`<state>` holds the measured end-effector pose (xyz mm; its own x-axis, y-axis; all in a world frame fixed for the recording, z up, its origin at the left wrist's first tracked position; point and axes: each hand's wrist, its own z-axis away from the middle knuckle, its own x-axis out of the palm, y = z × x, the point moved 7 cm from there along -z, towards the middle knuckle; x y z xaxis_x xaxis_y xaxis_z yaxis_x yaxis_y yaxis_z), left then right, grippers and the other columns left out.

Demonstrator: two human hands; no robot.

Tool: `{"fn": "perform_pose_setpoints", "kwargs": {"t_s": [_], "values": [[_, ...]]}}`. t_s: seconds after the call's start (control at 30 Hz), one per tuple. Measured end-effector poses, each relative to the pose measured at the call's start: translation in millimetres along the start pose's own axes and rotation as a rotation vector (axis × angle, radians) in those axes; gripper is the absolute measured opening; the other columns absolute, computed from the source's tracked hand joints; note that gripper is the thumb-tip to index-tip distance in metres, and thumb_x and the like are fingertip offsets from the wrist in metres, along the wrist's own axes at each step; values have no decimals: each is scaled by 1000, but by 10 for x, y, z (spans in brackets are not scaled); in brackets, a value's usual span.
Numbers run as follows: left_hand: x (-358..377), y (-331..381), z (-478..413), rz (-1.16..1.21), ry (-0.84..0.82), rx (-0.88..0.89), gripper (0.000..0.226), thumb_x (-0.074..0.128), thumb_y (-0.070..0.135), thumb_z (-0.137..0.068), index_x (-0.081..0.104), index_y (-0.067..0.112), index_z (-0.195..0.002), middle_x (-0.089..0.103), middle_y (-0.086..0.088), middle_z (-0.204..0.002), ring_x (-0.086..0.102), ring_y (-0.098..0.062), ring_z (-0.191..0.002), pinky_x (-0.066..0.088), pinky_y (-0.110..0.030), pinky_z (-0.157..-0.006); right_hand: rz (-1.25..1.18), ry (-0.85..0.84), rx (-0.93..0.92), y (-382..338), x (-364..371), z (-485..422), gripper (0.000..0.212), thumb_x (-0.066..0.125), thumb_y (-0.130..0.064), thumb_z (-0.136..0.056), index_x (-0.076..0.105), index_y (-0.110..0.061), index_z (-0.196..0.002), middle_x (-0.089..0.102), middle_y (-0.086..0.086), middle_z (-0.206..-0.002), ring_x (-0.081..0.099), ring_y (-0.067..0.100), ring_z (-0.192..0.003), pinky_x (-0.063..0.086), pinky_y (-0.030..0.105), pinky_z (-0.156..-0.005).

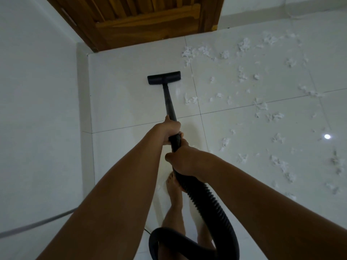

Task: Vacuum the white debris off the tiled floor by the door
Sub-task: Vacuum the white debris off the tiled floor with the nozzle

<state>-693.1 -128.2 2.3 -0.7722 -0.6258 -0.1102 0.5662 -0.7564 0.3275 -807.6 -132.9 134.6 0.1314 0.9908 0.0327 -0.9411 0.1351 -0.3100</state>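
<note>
Down at floor level, the left hand (171,128) has its grip curled round the black wand (170,102) at its upper end. The right hand (183,160), just behind it, has its grip wrapped round the top of the ribbed hose (206,199).

The floor head (164,77) lies flat on the tiled floor (131,106), with its right end at a grout line. It stands apart from the white skirting (83,91) on the left and from the wooden door (150,21) ahead, with bare tile showing on both those sides.

The white debris (244,45) lies scattered to the right of the head, from near the door frame across the tiles and down the right edge of the view. The nearest scraps are just beside the head's right end.

A bare foot (173,186) stands under the hose, which loops round at the bottom edge. A grey cable (37,225) runs along the lower left.
</note>
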Motion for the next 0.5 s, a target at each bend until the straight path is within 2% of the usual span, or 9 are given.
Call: {"fn": "perform_pose_setpoints", "kwargs": {"t_s": [0.07,0.2,0.3,0.4,0.5], "values": [[-80,119,-132,-6,12,10,69,42,15,-104,9,40,-158,59,-9,-80,58,-14,-63,57,-32,-71,20,22,-31,-140,-59,-123,73,45,-17,-106,-3,-22,-161,53,13,-77,48,11,-21,39,15,-27],[-165,255,-333,-8,19,25,69,43,16,-104,8,41,-158,60,-9,-80,58,-14,-62,59,-33,-76,44,78,-64,-271,-130,-324,80,46,-17,-105,-9,-27,-162,54,13,-78,53,16,-43,37,14,-27],[-155,293,-332,-43,24,62,70,41,17,-103,4,42,-158,60,-10,-81,59,-15,-65,58,-34,-73,66,109,-103,-278,-147,-345,79,47,-18,-104,-6,-29,-162,55,11,-82,54,15,-46,36,13,-27],[-129,255,-234,-58,43,90,66,42,22,-104,7,40,-158,61,-12,-88,60,-17,-70,59,-34,-73,110,137,-149,-241,-147,-237,79,48,-20,-104,-3,-29,-163,55,9,-84,55,10,-37,34,11,-27],[-61,154,-64,-16,38,85,65,41,20,-105,11,39,-158,59,-9,-77,58,-14,-61,57,-31,-69,140,137,-166,-132,-117,-77,78,47,-20,-103,-2,-28,-163,54,7,-84,48,4,-21,32,11,-26]]}}
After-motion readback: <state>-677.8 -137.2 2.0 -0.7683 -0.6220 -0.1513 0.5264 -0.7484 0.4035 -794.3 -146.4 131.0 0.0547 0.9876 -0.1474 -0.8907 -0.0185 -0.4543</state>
